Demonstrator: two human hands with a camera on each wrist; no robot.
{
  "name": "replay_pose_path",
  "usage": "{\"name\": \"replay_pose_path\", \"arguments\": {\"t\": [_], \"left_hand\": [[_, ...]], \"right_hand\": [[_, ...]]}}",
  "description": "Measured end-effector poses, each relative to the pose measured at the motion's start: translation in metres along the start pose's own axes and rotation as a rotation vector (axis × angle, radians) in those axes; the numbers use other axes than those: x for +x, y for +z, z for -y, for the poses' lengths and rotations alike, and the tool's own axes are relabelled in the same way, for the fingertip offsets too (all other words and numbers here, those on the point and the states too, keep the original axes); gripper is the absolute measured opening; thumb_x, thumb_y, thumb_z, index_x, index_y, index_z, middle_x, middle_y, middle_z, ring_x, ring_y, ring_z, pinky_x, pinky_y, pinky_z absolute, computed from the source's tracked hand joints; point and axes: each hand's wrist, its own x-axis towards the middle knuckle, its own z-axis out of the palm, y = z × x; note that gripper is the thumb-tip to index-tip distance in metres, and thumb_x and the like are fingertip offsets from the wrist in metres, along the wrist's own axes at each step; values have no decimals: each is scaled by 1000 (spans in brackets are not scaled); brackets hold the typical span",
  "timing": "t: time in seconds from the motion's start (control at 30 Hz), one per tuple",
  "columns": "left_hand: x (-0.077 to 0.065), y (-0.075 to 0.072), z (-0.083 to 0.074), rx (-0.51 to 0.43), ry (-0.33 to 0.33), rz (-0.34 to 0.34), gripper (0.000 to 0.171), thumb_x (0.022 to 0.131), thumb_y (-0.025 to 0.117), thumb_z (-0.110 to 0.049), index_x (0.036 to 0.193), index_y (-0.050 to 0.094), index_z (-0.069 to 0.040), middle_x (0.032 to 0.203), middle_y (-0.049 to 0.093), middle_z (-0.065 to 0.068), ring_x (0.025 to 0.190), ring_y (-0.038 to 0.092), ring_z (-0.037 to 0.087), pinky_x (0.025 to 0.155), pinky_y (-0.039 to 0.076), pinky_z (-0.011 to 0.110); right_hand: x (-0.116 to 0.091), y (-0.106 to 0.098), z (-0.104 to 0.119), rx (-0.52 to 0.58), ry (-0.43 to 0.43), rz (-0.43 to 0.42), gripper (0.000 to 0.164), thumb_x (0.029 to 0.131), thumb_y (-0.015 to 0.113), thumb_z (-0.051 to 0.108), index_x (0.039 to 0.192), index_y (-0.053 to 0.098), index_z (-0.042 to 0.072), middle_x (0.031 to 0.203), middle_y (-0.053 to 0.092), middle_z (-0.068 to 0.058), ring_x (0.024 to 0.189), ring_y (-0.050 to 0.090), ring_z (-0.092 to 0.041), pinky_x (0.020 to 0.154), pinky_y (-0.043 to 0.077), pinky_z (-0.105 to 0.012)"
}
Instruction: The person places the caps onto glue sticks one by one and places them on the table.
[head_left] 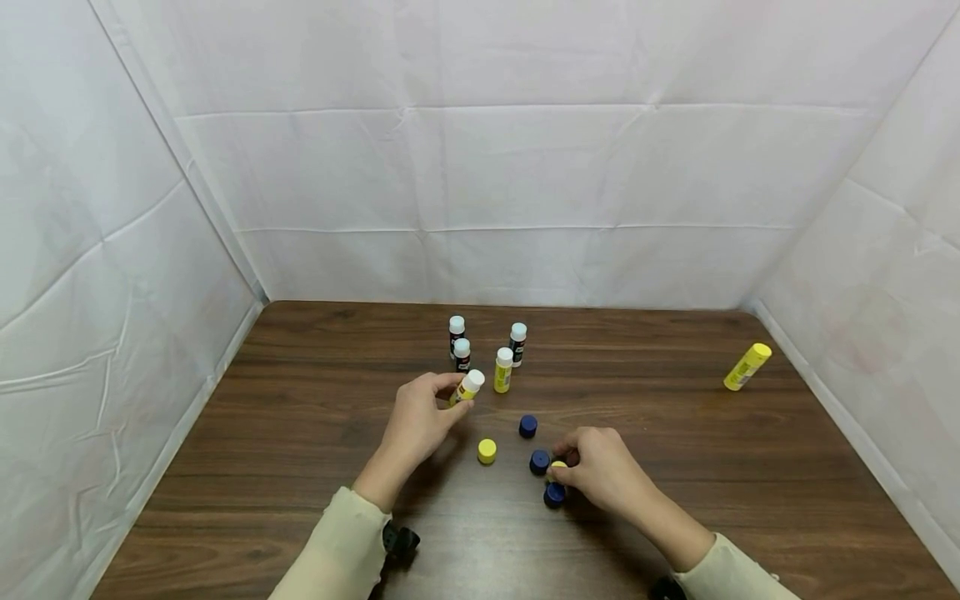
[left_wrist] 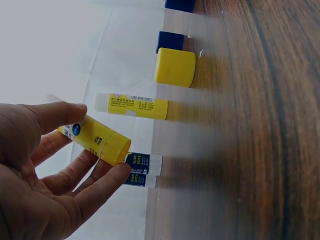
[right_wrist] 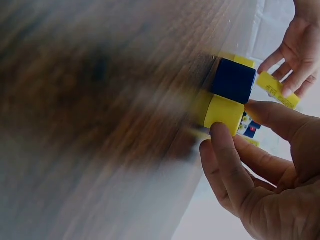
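Note:
My left hand (head_left: 420, 417) holds an uncapped yellow glue stick (left_wrist: 102, 140), tilted and raised off the table, its white end (head_left: 473, 380) pointing up and to the right. Low at the table, my right hand (head_left: 600, 467) pinches a yellow cap (right_wrist: 225, 115) between thumb and fingers. A dark blue cap (right_wrist: 234, 81) stands right beside that cap, and another blue cap (head_left: 555, 495) sits on its near side. Between the two hands is a second yellow cap (head_left: 487, 452). An upright yellow glue stick (head_left: 503, 373) with a white top stands just right of the held one.
Behind the left hand stand dark glue sticks with white tops: two at the left (head_left: 457, 327) and one at the right (head_left: 517, 345). Another blue cap (head_left: 528, 427) sits mid-table. A yellow-capped glue stick (head_left: 747, 367) stands far right. White sheeting (head_left: 525, 167) encloses the wooden table (head_left: 300, 433).

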Motion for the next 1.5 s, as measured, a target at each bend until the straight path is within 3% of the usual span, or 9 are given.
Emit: {"name": "replay_pose_path", "arguments": {"t": [0.43, 0.67, 1.03, 1.5], "left_hand": [[-5, -2, -3, 7, 2, -14, 34, 88, 82, -21, 121, 75, -17, 99, 68, -2, 95, 67, 19, 82, 57, 38], [-5, -3, -4, 5, 8, -23, 33, 88, 82, -21, 120, 75, -18, 98, 68, -3, 94, 66, 18, 82, 57, 38], [-8, -8, -8, 38, 15, -37, 35, 87, 83, -19, 121, 75, -16, 100, 69, -1, 93, 65, 19, 79, 56, 37], [-10, -11, -13, 65, 22, -51, 35, 85, 84, -20, 119, 77, -16, 105, 68, 0, 98, 65, 19, 82, 57, 39]], "right_hand": [[-1, -4, -2, -89, 3, -15, 4, 85, 83, 16, 87, 79, 14, 82, 71, 5, 78, 64, -11, 69, 56, -34], [0, -4, -3, -101, -25, -27, 3, 84, 82, 13, 83, 79, 14, 84, 71, 5, 74, 61, -9, 65, 54, -31], [-1, -8, -2, -110, -19, -19, 15, 78, 82, 7, 80, 76, 20, 77, 68, 8, 72, 59, -10, 64, 53, -33], [0, -16, 1, -38, -17, -64, 22, 76, 82, -3, 88, 73, 13, 80, 68, 3, 75, 59, -13, 66, 54, -30]]}}
